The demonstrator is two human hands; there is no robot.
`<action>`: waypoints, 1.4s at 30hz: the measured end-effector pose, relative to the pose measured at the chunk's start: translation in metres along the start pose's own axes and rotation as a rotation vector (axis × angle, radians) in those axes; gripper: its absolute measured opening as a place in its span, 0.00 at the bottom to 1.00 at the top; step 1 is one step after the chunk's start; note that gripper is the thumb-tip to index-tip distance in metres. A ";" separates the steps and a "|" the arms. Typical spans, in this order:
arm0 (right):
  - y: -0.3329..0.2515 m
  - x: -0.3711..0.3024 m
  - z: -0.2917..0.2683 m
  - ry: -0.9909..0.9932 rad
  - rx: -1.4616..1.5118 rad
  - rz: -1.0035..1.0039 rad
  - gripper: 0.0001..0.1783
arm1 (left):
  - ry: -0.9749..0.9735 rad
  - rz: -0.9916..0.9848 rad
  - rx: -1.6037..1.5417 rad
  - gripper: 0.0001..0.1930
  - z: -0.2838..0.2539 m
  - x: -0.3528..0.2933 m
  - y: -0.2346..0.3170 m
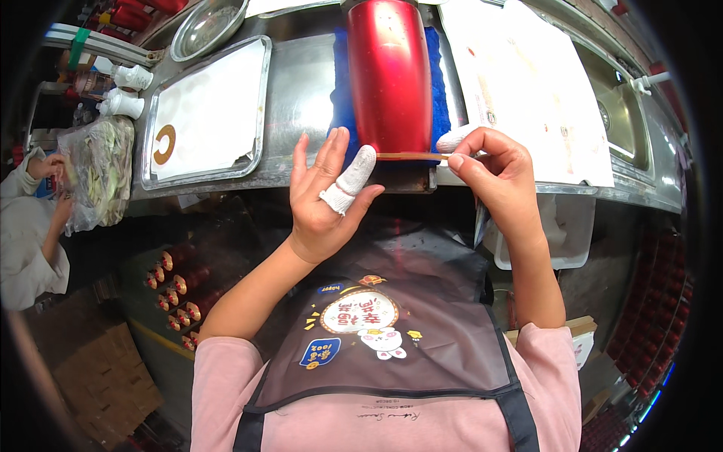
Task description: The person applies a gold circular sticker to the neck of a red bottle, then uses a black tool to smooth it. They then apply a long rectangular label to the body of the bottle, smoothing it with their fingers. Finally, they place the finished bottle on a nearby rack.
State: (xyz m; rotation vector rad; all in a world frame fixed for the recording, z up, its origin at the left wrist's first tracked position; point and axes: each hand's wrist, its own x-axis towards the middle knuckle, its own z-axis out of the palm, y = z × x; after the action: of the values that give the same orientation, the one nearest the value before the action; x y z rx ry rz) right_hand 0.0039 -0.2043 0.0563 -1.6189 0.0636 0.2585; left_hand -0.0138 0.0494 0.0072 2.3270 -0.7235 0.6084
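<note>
A glossy red vase-like vessel [390, 75] lies on a blue cloth [343, 90], its near end toward me. Across that end runs a thin brownish-gold strip [410, 157]. My right hand [503, 166] pinches the strip's right end between thumb and fingers. With fingers stretched and apart, my left hand [320, 207] rests its index fingertip against the vessel's near left edge, at the strip's other end. White fabric covers the index finger of each hand. Whether the strip is stuck to the vessel I cannot tell.
To the left, a metal tray [260, 113] lined with white holds a gold-brown curved strip [164, 145]. A metal bowl [209, 30] sits behind it. White sheets [527, 90] cover the right side, beside a sink [621, 120]. At far left, another person's hands [54, 166] are near a plastic bag [105, 166].
</note>
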 end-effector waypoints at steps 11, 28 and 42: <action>0.012 0.006 0.000 0.005 0.015 -0.014 0.06 | 0.036 0.163 0.210 0.23 0.001 0.033 0.019; -0.008 -0.008 -0.003 -0.030 0.002 0.017 0.07 | 0.055 0.024 -0.025 0.27 -0.002 0.011 0.009; 0.039 0.014 -0.029 -0.018 -0.072 0.031 0.08 | 0.214 0.134 0.093 0.13 0.006 0.036 0.033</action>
State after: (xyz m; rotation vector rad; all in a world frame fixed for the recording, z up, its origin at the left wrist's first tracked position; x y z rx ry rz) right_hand 0.0129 -0.2341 0.0165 -1.6876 0.0664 0.3014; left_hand -0.0065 0.0115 0.0378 2.2641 -0.7677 0.9530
